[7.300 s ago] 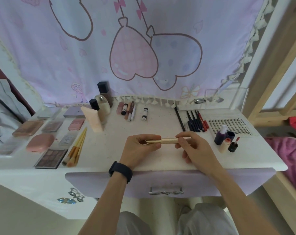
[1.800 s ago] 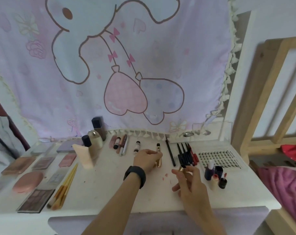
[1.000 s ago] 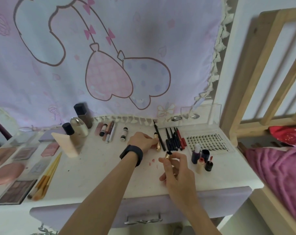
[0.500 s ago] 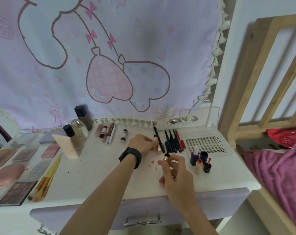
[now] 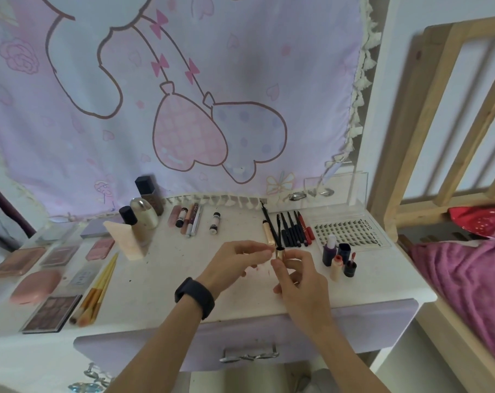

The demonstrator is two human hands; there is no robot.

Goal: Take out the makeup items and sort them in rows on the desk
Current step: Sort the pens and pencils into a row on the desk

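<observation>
Pink cartoon curtain is hanging behind a white desk with a lilac drawer. Far left, eyeshadow palettes and a pink compact are sitting in rows, a few getting cut off by the edge of the shot, with yellow-handled brushes beside them. Left hand, black band on the wrist, is curling its fingers right at the end of a pale gold stick; can't tell if it's actually gripping it. Right hand is pinching a gold tube upright, open end up, just beside the left fingertips, over mid-desk. Black pencils, a lash tray and small bottles are lying further right.
</observation>
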